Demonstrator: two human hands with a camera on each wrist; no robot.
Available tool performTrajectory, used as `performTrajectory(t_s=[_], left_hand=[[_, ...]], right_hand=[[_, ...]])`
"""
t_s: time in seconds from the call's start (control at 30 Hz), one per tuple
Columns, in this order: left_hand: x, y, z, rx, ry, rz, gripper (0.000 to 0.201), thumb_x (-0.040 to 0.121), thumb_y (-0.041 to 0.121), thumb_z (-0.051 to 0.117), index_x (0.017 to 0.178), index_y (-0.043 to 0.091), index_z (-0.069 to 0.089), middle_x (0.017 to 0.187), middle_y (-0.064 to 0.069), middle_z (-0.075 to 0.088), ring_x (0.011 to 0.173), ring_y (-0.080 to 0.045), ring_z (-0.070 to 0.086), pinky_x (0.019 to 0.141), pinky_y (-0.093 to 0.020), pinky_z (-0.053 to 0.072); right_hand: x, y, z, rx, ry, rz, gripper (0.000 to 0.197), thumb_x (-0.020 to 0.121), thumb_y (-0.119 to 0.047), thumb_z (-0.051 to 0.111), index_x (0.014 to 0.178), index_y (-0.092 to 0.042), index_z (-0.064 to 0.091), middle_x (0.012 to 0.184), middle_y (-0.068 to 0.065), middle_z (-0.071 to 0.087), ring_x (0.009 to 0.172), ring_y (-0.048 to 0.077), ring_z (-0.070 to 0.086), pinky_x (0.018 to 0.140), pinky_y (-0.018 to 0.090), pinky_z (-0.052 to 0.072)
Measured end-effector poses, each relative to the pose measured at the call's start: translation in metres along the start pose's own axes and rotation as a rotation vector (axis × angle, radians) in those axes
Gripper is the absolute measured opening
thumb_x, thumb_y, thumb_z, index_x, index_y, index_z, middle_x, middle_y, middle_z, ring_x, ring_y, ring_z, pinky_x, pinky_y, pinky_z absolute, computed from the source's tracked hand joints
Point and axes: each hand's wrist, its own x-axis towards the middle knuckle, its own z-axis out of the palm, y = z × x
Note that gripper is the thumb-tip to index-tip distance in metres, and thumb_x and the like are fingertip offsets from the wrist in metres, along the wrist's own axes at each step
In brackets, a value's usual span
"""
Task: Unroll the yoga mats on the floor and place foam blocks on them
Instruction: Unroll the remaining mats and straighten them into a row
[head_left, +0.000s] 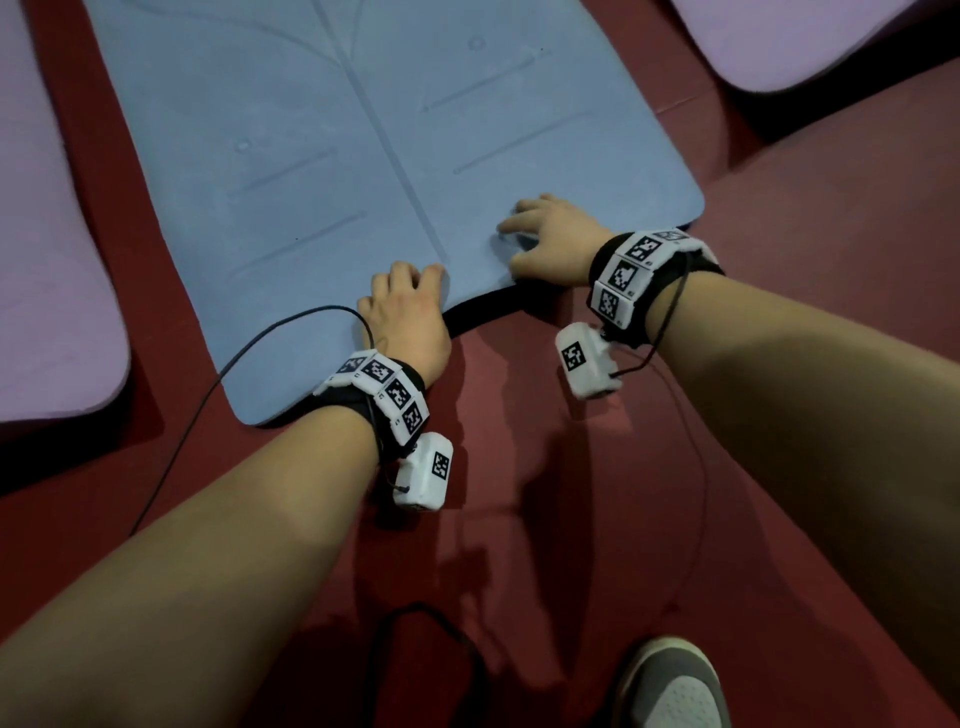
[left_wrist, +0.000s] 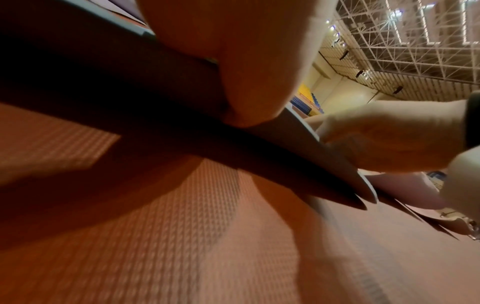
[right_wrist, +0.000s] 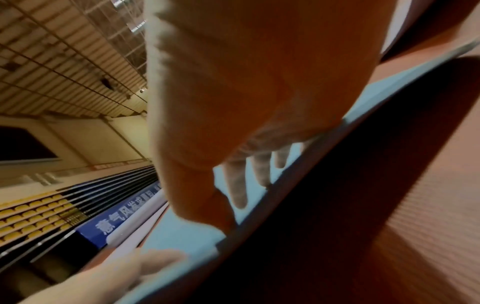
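While the blue mat (head_left: 363, 156) lies unrolled on the red floor (head_left: 779, 364), the head view shows both hands working its near end. The left hand (head_left: 408, 317) grips the edge with fingers curled over the top; the right hand (head_left: 550, 244) rests on the surface near the right corner, fingers spread and only slightly bent. Between the hands the edge bows upward, with dark shadow beneath it. Purple mats (head_left: 52, 260) lie on either side (no foam blocks are in view). The step in hand is judged to be flattening this end: press downward and outward from the centre line toward each corner, and release the curled edge only once it lies flush.

From the left wrist view, the mat's dark underside (left_wrist: 130, 82) stands clear of the textured floor, confirming the lift. The left fingers are hidden above the mat here, so their hold cannot be told from this view. Lower the edge rather than dropping it, to avoid a trapped fold.

From the right wrist view, the right fingers (right_wrist: 239, 185) lie extended on the blue surface just inside the edge; the thumb appears to reach the rim, though blur makes this uncertain. Keep that palm weighted as an anchor while the left side settles.
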Motion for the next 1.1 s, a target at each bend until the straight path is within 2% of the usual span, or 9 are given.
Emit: performTrajectory(t_s=[0.1, 0.17, 0.27, 0.37, 0.47, 0.63, 0.73, 0.9, 1.1], left_hand=[[0.009, -0.003, -0.008, 0.010, -0.015, 0.018, 0.052, 0.087, 0.008, 0.052, 0.136, 0.025, 0.052, 0.129, -0.007, 0.049, 0.119, -0.033, 0.042, 0.097, -0.044, 0.036], [0.012, -0.003, -0.012, 0.023, -0.009, 0.016, 0.048, 0.089, 0.009, 0.049, 0.134, 0.025, 0.055, 0.129, -0.006, 0.050, 0.119, -0.033, 0.043, 0.096, -0.044, 0.036], [0.015, -0.001, -0.019, 0.059, 0.031, -0.009, 0.046, 0.092, 0.008, 0.046, 0.134, 0.024, 0.053, 0.130, -0.006, 0.051, 0.120, -0.033, 0.044, 0.096, -0.045, 0.037], [0.021, 0.000, -0.028, 0.127, 0.098, -0.023, 0.045, 0.091, 0.007, 0.046, 0.132, 0.023, 0.053, 0.129, -0.006, 0.053, 0.120, -0.032, 0.045, 0.093, -0.045, 0.037], [0.028, 0.000, -0.035, 0.167, 0.157, -0.040, 0.043, 0.089, 0.006, 0.046, 0.129, 0.020, 0.053, 0.126, -0.007, 0.054, 0.118, -0.033, 0.046, 0.090, -0.046, 0.037], [0.039, -0.010, -0.040, 0.202, 0.227, -0.054, 0.039, 0.088, 0.005, 0.045, 0.123, 0.019, 0.054, 0.119, -0.007, 0.059, 0.112, -0.034, 0.050, 0.087, -0.045, 0.035], [0.048, -0.015, -0.039, 0.228, 0.227, -0.045, 0.037, 0.088, 0.004, 0.045, 0.121, 0.018, 0.054, 0.115, -0.008, 0.060, 0.108, -0.034, 0.052, 0.087, -0.045, 0.034], [0.054, -0.017, -0.026, 0.251, 0.137, -0.041, 0.031, 0.090, 0.000, 0.040, 0.116, 0.015, 0.050, 0.109, -0.010, 0.061, 0.101, -0.035, 0.057, 0.084, -0.044, 0.034], [0.056, -0.026, -0.007, 0.213, 0.103, 0.069, 0.031, 0.089, 0.000, 0.041, 0.117, 0.011, 0.049, 0.107, -0.013, 0.059, 0.096, -0.037, 0.055, 0.075, -0.041, 0.031]], right_hand=[[0.001, -0.010, -0.008, -0.058, -0.129, -0.039, 0.081, 0.064, -0.049, 0.059, 0.142, -0.028, 0.048, 0.145, 0.005, 0.043, 0.136, 0.030, 0.033, 0.112, 0.043, 0.033], [0.004, -0.015, -0.014, -0.133, -0.184, -0.026, 0.085, 0.070, -0.044, 0.068, 0.149, -0.031, 0.038, 0.155, 0.007, 0.032, 0.142, 0.030, 0.025, 0.115, 0.044, 0.030], [0.007, -0.022, -0.016, -0.300, -0.220, -0.060, 0.079, 0.075, -0.030, 0.073, 0.146, -0.032, 0.039, 0.146, 0.007, 0.040, 0.134, 0.035, 0.035, 0.107, 0.048, 0.039], [0.009, -0.025, -0.017, -0.284, 0.022, -0.032, 0.051, 0.086, -0.015, 0.055, 0.133, -0.036, 0.056, 0.136, 0.004, 0.055, 0.125, 0.032, 0.050, 0.097, 0.042, 0.044], [0.011, -0.033, -0.020, -0.243, 0.224, -0.044, 0.047, 0.085, -0.008, 0.048, 0.122, -0.032, 0.065, 0.123, 0.006, 0.064, 0.116, 0.031, 0.057, 0.085, 0.039, 0.044], [0.018, -0.044, -0.016, -0.297, 0.425, -0.106, 0.038, 0.086, -0.008, 0.046, 0.114, -0.027, 0.063, 0.113, 0.004, 0.064, 0.110, 0.033, 0.055, 0.089, 0.042, 0.036], [0.024, -0.046, -0.009, -0.329, 0.462, -0.092, 0.037, 0.084, -0.006, 0.050, 0.114, -0.025, 0.062, 0.111, 0.005, 0.062, 0.109, 0.032, 0.051, 0.087, 0.043, 0.034], [0.031, -0.044, 0.005, -0.325, 0.446, -0.060, 0.033, 0.080, -0.003, 0.049, 0.108, -0.017, 0.057, 0.103, 0.009, 0.060, 0.105, 0.033, 0.050, 0.086, 0.042, 0.032], [0.036, -0.034, 0.031, -0.313, 0.395, 0.005, 0.041, 0.073, -0.009, 0.053, 0.113, -0.016, 0.055, 0.107, 0.010, 0.056, 0.103, 0.033, 0.048, 0.090, 0.043, 0.031]])
